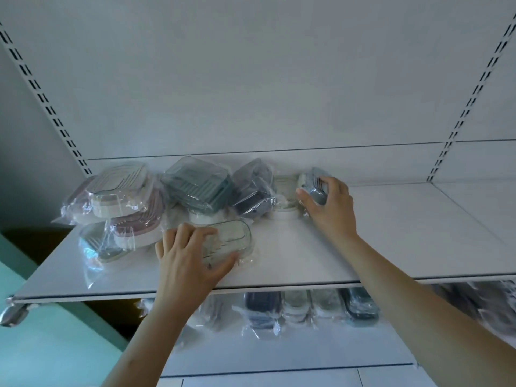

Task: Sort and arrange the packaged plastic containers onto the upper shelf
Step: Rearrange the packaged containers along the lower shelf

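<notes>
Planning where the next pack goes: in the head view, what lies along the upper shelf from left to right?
Cream-and-pink packs → teal pack → dark navy pack → white pack → grey-blue pack held by the right hand → bare shelf. In front, the left hand holds a clear-lidded pack.

Legible text, labels, brands, numbers, signs: none. The clear bags around the packaged plastic containers (195,185) on the upper shelf (391,247) show no readable print; those on the lower shelf (279,356) are blurred, and the white back panel (251,79) is unmarked.
</notes>
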`<state>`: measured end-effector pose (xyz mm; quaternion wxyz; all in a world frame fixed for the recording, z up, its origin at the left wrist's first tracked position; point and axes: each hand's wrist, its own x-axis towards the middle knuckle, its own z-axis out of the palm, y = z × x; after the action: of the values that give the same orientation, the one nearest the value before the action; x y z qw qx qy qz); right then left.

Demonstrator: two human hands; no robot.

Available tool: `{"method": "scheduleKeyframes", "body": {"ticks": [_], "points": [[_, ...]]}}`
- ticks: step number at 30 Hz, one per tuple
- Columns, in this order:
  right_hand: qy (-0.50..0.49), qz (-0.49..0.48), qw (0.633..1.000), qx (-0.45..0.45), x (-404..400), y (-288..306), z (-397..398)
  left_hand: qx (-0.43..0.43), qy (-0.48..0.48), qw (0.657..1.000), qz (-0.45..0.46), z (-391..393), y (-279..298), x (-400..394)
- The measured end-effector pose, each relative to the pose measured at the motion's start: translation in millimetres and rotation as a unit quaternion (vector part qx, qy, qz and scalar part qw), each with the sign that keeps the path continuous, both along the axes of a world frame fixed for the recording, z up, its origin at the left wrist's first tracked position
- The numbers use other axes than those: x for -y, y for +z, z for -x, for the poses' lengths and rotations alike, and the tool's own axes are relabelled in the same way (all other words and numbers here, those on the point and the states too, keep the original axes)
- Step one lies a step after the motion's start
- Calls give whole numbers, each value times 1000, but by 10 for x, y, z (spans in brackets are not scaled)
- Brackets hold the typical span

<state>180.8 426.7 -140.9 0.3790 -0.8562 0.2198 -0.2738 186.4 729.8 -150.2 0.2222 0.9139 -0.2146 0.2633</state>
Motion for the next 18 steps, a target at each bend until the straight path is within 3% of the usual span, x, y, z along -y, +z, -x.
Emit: {"method": "scheduleKeyframes", "body": {"ticks": [5,10,14,18], "points": [[-7,-40,999,-28,76,4,-12,-42,-37,998,17,-42,-29,49],[6,-67,997,-41,103,14,22,-207,-145,966,48,-81,25,-28],[26,-45,998,-29,138,10,174,-209,-141,966,47,-70,55,-76],[44,-1,999,-11,115,-55,443,-158,-102,978,88,39,-19,-67]]}}
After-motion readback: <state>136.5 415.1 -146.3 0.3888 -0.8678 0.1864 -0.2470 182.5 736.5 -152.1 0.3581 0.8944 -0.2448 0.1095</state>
